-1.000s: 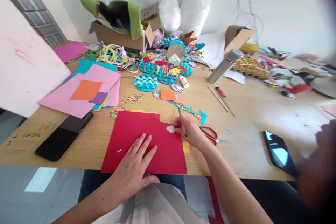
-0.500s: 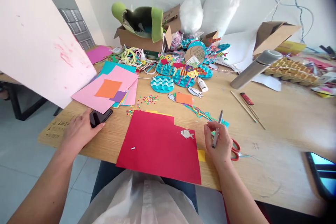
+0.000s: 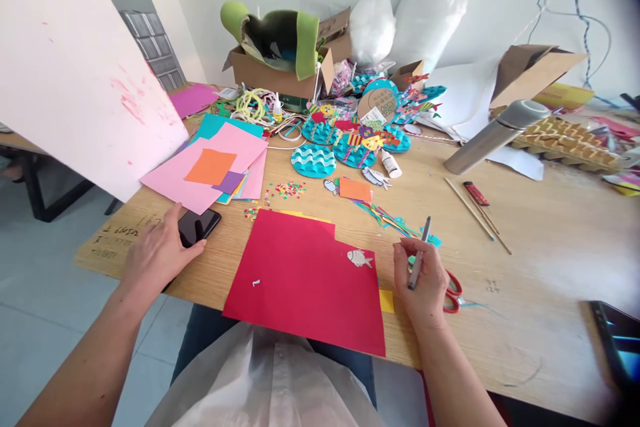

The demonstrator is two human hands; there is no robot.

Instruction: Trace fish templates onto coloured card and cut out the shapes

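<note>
The red sheet lies flat at the near edge of the table, a notch taken out of its far right corner, with a pale fish cut-out resting just below that notch and a small white scrap toward its left side. Yellow paper shows from under its right and far edges; the rest is covered. To the right, the right hand has its fingers closed around a grey pen, far end tilted up, and hides part of the red-handled scissors — the blades cannot be made out. To the left, the left hand lies over a black phone, thumb and fingers spread to either side; whether they grip it or merely rest there I cannot tell, since the hand covers much of it. Farther off, an orange card partly covers what looks like another fish piece, near strips of coloured paper. On the far right a steel bottle leans, blocking the end of a woven-looking tray. A second phone runs into the dark right margin, and a white board — at far left — is cut off by the frame.
</note>
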